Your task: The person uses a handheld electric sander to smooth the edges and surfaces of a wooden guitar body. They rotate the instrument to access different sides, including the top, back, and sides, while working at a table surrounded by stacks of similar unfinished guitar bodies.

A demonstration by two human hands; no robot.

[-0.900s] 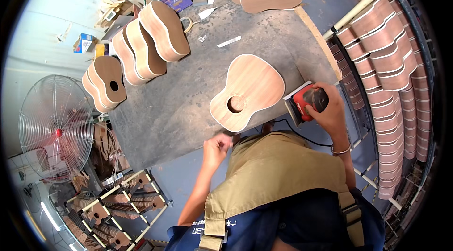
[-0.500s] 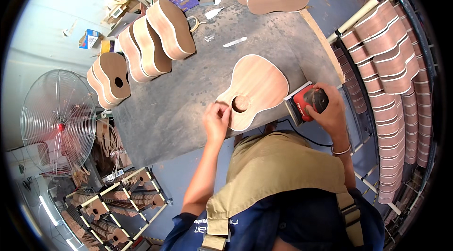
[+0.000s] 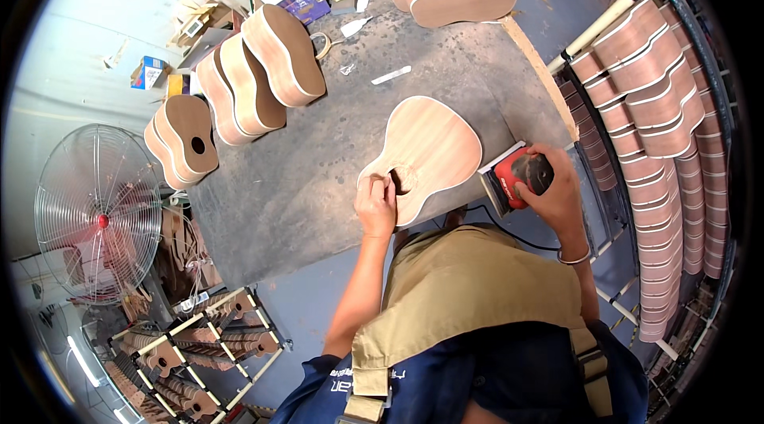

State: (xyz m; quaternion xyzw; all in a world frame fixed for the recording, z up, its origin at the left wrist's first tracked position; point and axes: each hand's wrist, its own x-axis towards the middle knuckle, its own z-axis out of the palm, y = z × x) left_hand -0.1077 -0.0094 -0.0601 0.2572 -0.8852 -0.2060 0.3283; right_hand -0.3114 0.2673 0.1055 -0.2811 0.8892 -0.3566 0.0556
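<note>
**Left hand (image 3: 376, 203) at the soundhole (image 3: 399, 183) of a pale wooden guitar body (image 3: 438, 139); right hand (image 3: 559, 189) round a red-and-black power sander (image 3: 521, 177)**

Your left forearm reached up from the lower edge, your wrist nearly straight and the back of your hand uppermost. Its fingers were bent and bunched together, their tips at the left rim of the round, dark soundhole; whether they pinched the wood or merely rested there, you could not tell from this view. Your right arm stretched forward on the other side, a light-coloured bangle (image 3: 574, 257) at the wrist, with fingers and thumb wrapped firmly about the sander's rounded housing.

The guitar body lay directly under your left fingers, flat on a dark grey, blotchy worktable (image 3: 278, 201), near its front edge. Its broader end pointed away from you, its narrower end toward your khaki cloth apron (image 3: 477, 289). The sander's flat plate stood tilted just beside the body's right edge; contact between them was unclear.

The body's smooth top showed fine grain, a waisted outline and a thin white border. Beyond your left hand stood a row of brown-faced guitar bodies (image 3: 285, 58) with paler, curving sides. At your right rose stacked reddish-brown wooden pieces (image 3: 656, 241), wavy and striped with white edging.
</note>
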